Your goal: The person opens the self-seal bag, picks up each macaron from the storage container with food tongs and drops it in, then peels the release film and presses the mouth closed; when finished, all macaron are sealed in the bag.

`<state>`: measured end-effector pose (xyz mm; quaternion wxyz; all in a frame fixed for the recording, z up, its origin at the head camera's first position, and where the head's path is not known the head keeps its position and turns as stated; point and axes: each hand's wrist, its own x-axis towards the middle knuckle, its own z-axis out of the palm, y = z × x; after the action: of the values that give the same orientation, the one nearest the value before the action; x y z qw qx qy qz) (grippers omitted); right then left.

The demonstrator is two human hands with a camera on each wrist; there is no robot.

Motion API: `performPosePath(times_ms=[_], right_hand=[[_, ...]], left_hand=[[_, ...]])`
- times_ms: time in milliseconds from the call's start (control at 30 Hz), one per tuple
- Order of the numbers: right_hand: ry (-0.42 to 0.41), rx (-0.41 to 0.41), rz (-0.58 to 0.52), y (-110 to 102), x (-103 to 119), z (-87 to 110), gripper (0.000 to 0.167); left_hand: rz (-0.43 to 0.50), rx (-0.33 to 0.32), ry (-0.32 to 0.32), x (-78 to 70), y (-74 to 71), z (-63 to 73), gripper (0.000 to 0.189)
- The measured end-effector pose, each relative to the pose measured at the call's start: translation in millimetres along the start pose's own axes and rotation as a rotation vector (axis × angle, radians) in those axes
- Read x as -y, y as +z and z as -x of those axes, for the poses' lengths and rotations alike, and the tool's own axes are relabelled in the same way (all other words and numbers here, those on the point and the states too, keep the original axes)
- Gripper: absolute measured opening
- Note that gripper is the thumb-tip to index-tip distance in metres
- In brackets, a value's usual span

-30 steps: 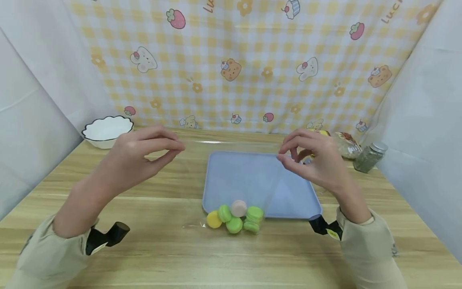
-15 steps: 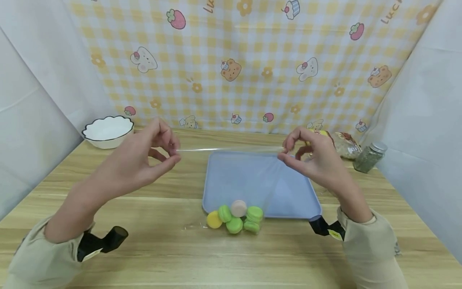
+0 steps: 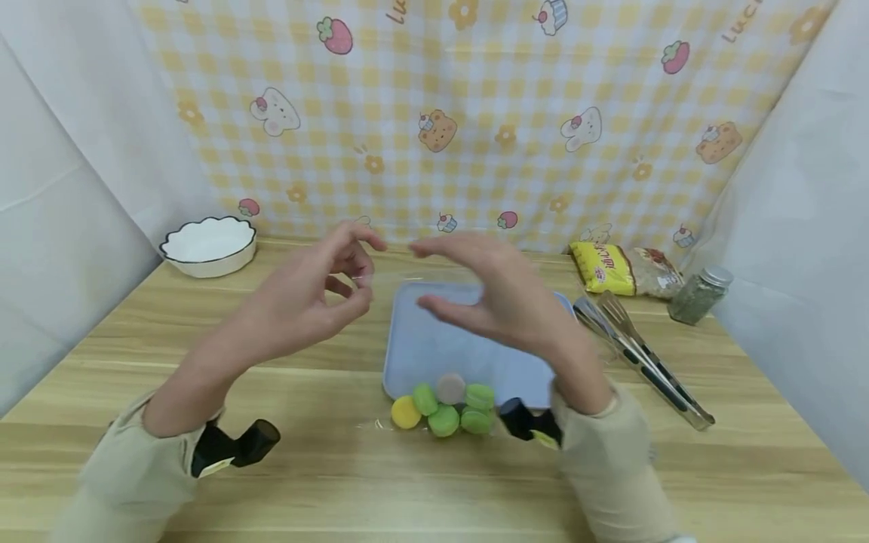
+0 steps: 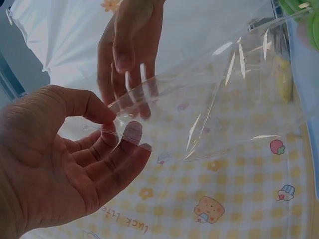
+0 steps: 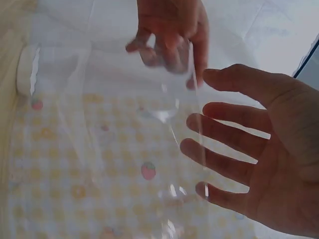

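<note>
My left hand (image 3: 312, 298) pinches the upper edge of a clear plastic bag (image 4: 234, 89) between thumb and index finger, its other fingers bent loosely. Facing it, my right hand (image 3: 505, 290) has its thumb and fingers spread apart. In the right wrist view its fingers lie close to the bag's edge; whether they touch the film I cannot tell. Several macarons (image 3: 444, 420), green, yellow and one pinkish grey, lie at the front edge of the blue tray (image 3: 448, 332), apparently in the bag's bottom. The see-through film is hard to trace in the head view.
A white scalloped bowl (image 3: 207, 249) stands at the back left. At the right lie metal tongs (image 3: 668, 388) with dark grips, a yellow food packet (image 3: 604, 268) and a jar (image 3: 699, 296) of dried herbs. Cloth walls close the back and sides.
My right hand has let go of the bag's edge, spread its fingers and moved left toward my left hand. My left hand has shifted right, and the tongs now show.
</note>
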<state>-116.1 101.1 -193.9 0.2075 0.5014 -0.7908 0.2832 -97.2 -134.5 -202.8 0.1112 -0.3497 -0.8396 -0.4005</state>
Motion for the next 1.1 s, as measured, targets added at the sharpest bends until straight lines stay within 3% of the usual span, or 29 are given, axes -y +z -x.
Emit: performPosePath(times_ms=[200, 467, 567, 733, 967, 1100], right_hand=[[-0.031, 0.084, -0.001, 24, 14, -22.7, 0.010], [-0.021, 0.092, -0.032, 17, 7, -12.7, 0.005], [0.025, 0.118, -0.013, 6, 1, -6.0, 0.004], [0.194, 0.179, -0.053, -20, -5, 8.0, 0.006], [0.381, 0.238, -0.096, -54, -11, 28.5, 0.007], [0.419, 0.260, -0.122, -64, -12, 33.5, 0.005]], left_hand=[[-0.021, 0.021, 0.053, -6.6, 4.7, -1.5, 0.038], [-0.096, -0.008, 0.092, -11.7, -1.2, 2.0, 0.029], [-0.149, -0.036, 0.110, -11.6, -7.3, 6.0, 0.030], [-0.183, -0.069, 0.130, -8.7, -17.5, 10.3, 0.030], [-0.126, -0.035, 0.088, -7.1, -29.4, 14.3, 0.029], [-0.059, -0.001, 0.067, -8.0, -34.1, 17.0, 0.026]])
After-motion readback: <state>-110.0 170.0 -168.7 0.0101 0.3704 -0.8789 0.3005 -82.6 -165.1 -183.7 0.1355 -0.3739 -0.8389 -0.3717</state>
